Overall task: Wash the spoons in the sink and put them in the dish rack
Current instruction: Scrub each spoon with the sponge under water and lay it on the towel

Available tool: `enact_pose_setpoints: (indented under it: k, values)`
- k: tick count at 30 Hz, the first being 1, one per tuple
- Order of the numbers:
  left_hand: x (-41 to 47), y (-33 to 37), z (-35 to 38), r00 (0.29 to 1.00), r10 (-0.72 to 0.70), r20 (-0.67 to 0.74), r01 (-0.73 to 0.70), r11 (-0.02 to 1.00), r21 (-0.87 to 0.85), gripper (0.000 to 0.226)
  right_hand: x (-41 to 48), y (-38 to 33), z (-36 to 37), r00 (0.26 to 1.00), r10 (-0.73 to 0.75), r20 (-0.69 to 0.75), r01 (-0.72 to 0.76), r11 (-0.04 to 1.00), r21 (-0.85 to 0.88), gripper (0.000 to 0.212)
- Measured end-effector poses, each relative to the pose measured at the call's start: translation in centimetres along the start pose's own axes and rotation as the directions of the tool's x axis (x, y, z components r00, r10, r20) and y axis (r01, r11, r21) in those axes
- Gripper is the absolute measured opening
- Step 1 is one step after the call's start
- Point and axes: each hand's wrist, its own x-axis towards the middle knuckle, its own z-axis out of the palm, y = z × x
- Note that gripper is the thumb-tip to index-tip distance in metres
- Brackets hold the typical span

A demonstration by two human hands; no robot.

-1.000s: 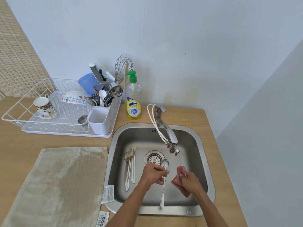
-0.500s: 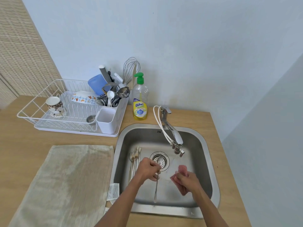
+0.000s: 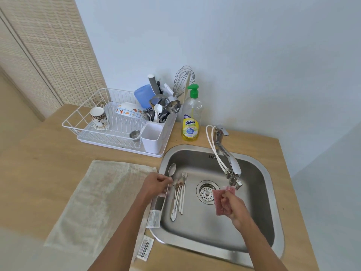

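Observation:
My left hand (image 3: 156, 185) grips a long steel spoon (image 3: 172, 170) over the sink's left rim, bowl pointing up toward the rack. Several more spoons (image 3: 178, 196) lie side by side on the left of the steel sink (image 3: 259, 222). My right hand (image 3: 233, 207) holds a pink sponge (image 3: 221, 200) above the sink's right half, just below the tap's spout. The white wire dish rack (image 3: 86, 112) stands on the counter to the upper left, its cutlery holder (image 3: 153, 137) at the right end.
A tap (image 3: 230, 161) with a white hose reaches over the sink. A dish soap bottle (image 3: 191, 118) stands behind the sink. The rack holds a mug (image 3: 98, 118), a small dish, utensils and a whisk. A beige towel (image 3: 93, 200) lies left of the sink.
My left hand has carried the spoon from the middle of the sink up and left to the rim. The right hand with the sponge has risen toward the spout. The view has shifted left.

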Motion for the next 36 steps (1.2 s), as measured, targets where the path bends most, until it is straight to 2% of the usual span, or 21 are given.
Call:
enact_pose_setpoints:
  k: [4,7,11,15,17,19,21,23,26,29,32,36]
  values:
    - [1.0,-1.5,-4.1,0.987,0.035,-0.159,0.001,0.975,0.223,0.022,0.3,0.2,0.4,1.0,0.005,0.031,-0.005,1.0,0.017,0.008]
    - [1.2,-2.9,-6.1,0.973,0.032,-0.227,0.06,0.92,0.387,0.02,0.4,0.4,0.3,1.0,0.007,0.025,-0.008,1.0,0.027,0.011]
    - [1.0,-4.3,-7.2,0.955,-0.004,-0.298,0.14,0.889,0.437,0.013,0.6,0.7,0.1,1.0,0.005,0.016,-0.005,1.0,0.007,0.015]
    - [1.2,-4.9,-7.0,0.92,-0.068,-0.386,0.236,0.882,0.407,0.012,0.7,0.7,0.0,1.0,0.002,0.016,-0.002,1.0,-0.002,0.02]
    - [1.2,-4.2,-6.1,0.882,-0.038,-0.47,0.277,0.848,0.452,0.017,0.8,0.4,0.0,1.0,-0.001,0.022,0.001,1.0,0.012,0.019]
    - [1.2,-2.8,-4.6,0.86,0.065,-0.506,0.235,0.829,0.507,0.026,0.8,0.1,0.1,1.0,-0.003,0.026,0.003,1.0,0.02,0.019]
    - [1.7,-1.8,-2.6,0.871,0.16,-0.464,0.143,0.821,0.553,0.02,1.1,0.0,0.2,1.0,-0.001,0.024,0.001,1.0,0.017,0.022]
    - [2.6,-1.5,-0.1,0.914,0.21,-0.346,0.054,0.783,0.62,0.017,1.3,-0.1,0.3,1.0,0.006,0.023,-0.007,1.0,0.026,0.023]
    - [3.8,-1.9,3.8,0.969,0.191,-0.159,-0.035,0.739,0.673,0.019,1.9,0.1,0.3,1.0,0.016,0.026,-0.017,0.999,0.047,0.026]
    - [4.6,-2.9,7.0,0.992,0.108,-0.069,-0.02,0.664,0.748,0.023,2.2,0.4,0.4,0.999,0.022,0.026,-0.023,0.997,0.068,0.027]
    - [5.7,-5.0,9.0,0.997,0.066,-0.041,-0.001,0.544,0.839,0.027,2.5,0.6,0.4,0.999,0.04,0.027,-0.041,0.997,0.069,0.022]
    - [7.0,-6.7,10.0,0.998,0.011,-0.059,0.045,0.501,0.864,0.03,2.8,0.8,0.0,0.999,0.051,0.002,-0.051,0.997,0.053,0.018]
